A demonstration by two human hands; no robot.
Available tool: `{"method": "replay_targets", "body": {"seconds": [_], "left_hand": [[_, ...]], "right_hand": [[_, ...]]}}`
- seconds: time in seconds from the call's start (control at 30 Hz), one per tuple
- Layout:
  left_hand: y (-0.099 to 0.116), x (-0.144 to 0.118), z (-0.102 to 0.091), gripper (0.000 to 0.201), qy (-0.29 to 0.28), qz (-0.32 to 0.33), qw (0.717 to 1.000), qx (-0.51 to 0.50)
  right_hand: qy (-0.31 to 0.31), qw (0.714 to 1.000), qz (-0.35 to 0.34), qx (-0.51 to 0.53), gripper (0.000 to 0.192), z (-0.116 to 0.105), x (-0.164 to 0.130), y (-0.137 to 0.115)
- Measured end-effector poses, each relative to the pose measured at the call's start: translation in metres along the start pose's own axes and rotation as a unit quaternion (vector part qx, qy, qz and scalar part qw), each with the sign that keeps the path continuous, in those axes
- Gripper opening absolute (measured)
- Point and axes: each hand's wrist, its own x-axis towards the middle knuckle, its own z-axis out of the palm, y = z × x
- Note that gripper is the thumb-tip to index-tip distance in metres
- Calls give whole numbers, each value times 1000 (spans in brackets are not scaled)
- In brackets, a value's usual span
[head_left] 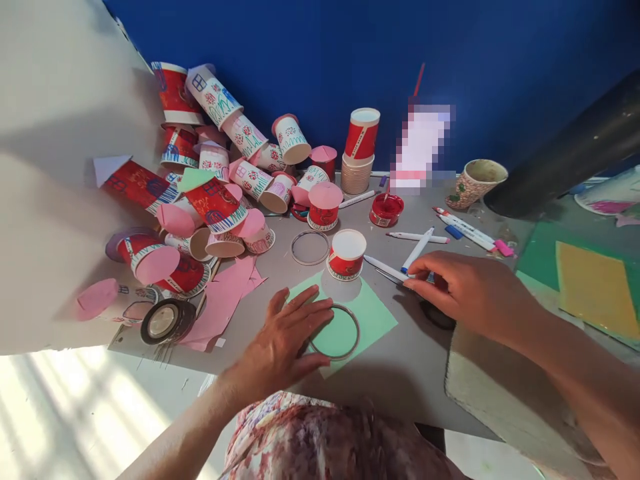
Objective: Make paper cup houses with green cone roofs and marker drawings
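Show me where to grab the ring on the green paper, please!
I'd probably pinch the ring by its right edge, coming from above and the right. It's a thin band lying flat on the green paper, with an open middle to pinch through, and the left hand partly covers its left side.

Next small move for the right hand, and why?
Probably lift the white pen toward the ring: the right hand's fingertips are at that pen's end, while the left hand is spread against the ring, which lies flat on green paper.
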Motion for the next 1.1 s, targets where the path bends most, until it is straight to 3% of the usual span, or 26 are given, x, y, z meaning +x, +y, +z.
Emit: {"method": "replay_targets", "body": {"seconds": [0.2,0.27,0.4,0.47,0.57,0.77,1.1], "left_hand": [[-12,7,-22,63,-41,37,998,-28],[-10,3,-23,58,-1,41,999,-31],[-3,-13,-10,25,157,39,985,-56],[2,-20,1,25,181,60,979,-68],[10,-23,13,28,170,71,981,-65],[18,-18,14,27,148,64,986,-43],[20,-23,19,27,171,36,984,-16]], "right_hand": [[-25,995,40,-85,22,4,11,6],[-15,996,56,-68,25,0,7,12],[-36,994,90,-51,33,-10,-9,23],[-59,993,90,-46,34,-10,-19,25],[-74,993,71,-60,33,-1,-33,25],[-1,994,20,-110,41,20,-52,32],[-33,993,32,-104,18,26,-55,36]]}}
